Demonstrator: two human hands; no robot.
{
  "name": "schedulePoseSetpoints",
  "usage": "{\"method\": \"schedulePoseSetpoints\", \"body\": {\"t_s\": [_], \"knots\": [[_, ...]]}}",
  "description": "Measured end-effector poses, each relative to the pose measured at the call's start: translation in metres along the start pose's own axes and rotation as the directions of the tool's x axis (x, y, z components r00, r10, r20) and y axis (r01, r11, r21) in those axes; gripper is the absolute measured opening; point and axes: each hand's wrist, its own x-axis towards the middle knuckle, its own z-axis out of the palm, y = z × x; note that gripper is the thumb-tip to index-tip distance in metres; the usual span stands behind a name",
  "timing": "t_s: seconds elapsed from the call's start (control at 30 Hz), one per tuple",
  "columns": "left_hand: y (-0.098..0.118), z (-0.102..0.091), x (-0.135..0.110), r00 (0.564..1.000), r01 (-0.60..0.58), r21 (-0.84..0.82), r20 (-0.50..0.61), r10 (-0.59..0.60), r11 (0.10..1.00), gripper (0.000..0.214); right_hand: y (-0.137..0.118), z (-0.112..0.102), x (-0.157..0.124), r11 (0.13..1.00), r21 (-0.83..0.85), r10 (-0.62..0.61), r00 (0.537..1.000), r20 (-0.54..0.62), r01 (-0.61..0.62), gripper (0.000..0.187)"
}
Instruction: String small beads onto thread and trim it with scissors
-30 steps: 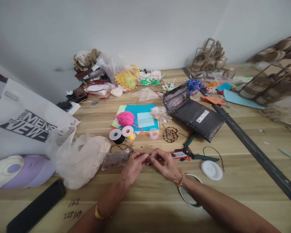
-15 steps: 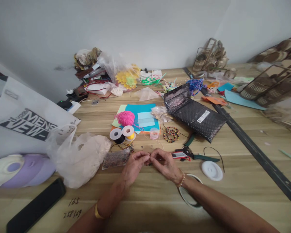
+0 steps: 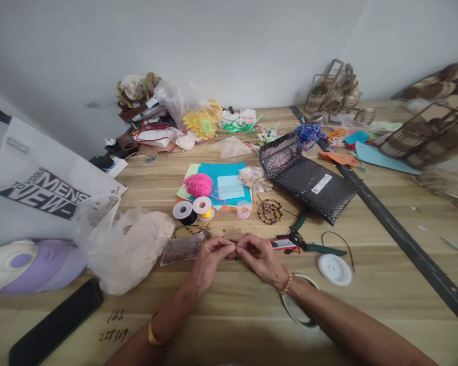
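My left hand (image 3: 213, 256) and my right hand (image 3: 256, 256) meet over the table, thumb and forefinger of each pinched together. Their fingertips hold a beaded strand (image 3: 231, 257), whose dark, multicoloured beads show just below the fingers; its thin cord is too fine to make out. Beside my left hand lies a clear packet of small beads (image 3: 183, 249). Finished beaded bracelets (image 3: 270, 211) rest beyond my right hand. A red utility knife (image 3: 284, 245) and green-handled pliers (image 3: 322, 248) lie right of that hand.
Spools of black (image 3: 185, 212) and yellow cord (image 3: 203, 207), a pink yarn ball (image 3: 199, 185) and a pink thread spool (image 3: 244, 209) stand ahead. A black bubble mailer (image 3: 313, 180) lies to the right. Nearer are a white lid (image 3: 335, 269), a tape roll (image 3: 298, 320) and a phone (image 3: 57, 323).
The hands stay close together with hardly any movement. More of the beaded strand shows beneath the fingertips now. The view has shifted very slightly.
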Motion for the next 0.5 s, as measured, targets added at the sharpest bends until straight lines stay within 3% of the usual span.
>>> {"method": "schedulePoseSetpoints", "body": {"t_s": [0.23,0.5], "knots": [[-0.0045,-0.0035,0.0007,0.999,-0.028,0.014,0.016,0.028,1.0,0.017,0.0041,-0.0014,0.0006,0.997,-0.036,-0.075,0.997,0.004,0.075,0.019],[0.0029,-0.0006,-0.0028,0.989,-0.143,0.215,-0.002,0.147,0.966,0.017,0.0024,0.0014,0.0005,1.0,0.018,-0.008,1.0,-0.006,0.008,0.02]]}}
